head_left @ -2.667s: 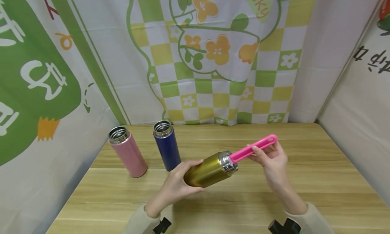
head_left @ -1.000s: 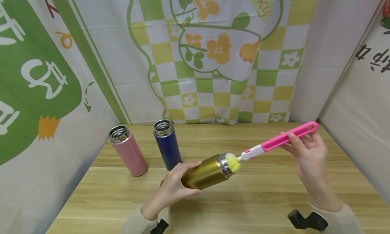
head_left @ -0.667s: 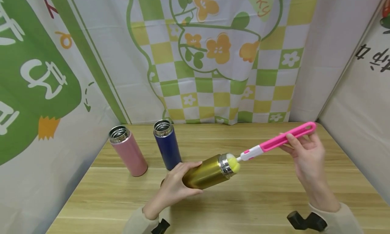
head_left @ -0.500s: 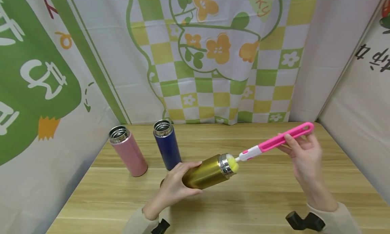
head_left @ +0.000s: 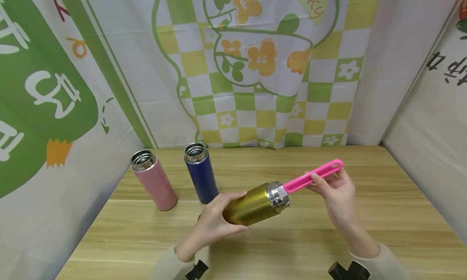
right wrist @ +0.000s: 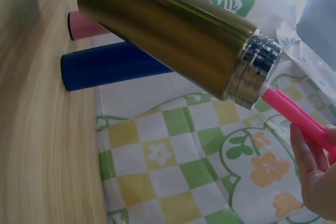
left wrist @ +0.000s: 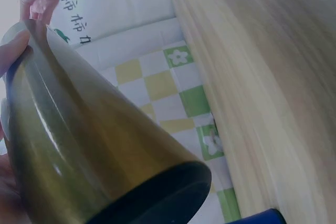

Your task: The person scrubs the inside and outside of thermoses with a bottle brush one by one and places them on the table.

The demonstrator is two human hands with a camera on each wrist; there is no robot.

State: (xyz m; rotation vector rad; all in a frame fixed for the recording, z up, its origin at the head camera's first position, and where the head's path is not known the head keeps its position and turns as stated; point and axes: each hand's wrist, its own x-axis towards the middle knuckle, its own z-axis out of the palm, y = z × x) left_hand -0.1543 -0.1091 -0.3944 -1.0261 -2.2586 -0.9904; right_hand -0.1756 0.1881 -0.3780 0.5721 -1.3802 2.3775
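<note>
A gold thermos bottle (head_left: 251,205) is held tilted above the table, its steel mouth pointing right and up. My left hand (head_left: 215,221) grips it near its base, thumb on the near side. In my right hand (head_left: 337,197) the pink handle of a bottle brush (head_left: 310,178) is pinched between thumb and fingers. The brush reaches into the bottle's mouth; its sponge head and most of its white neck are hidden inside. The right wrist view shows the pink handle meeting the steel rim of the gold bottle (right wrist: 173,35).
Two lidless bottles stand upright on the wooden table (head_left: 328,239), a pink one (head_left: 157,184) at left and a blue one (head_left: 202,176) just behind my left hand. A printed curtain (head_left: 262,110) hangs along the table's back edge, with cloth walls at both sides.
Half a second ago the yellow sponge showed at the bottle's mouth. My right hand has since moved left and down, sliding the brush deep into the bottle. My left hand has barely shifted.
</note>
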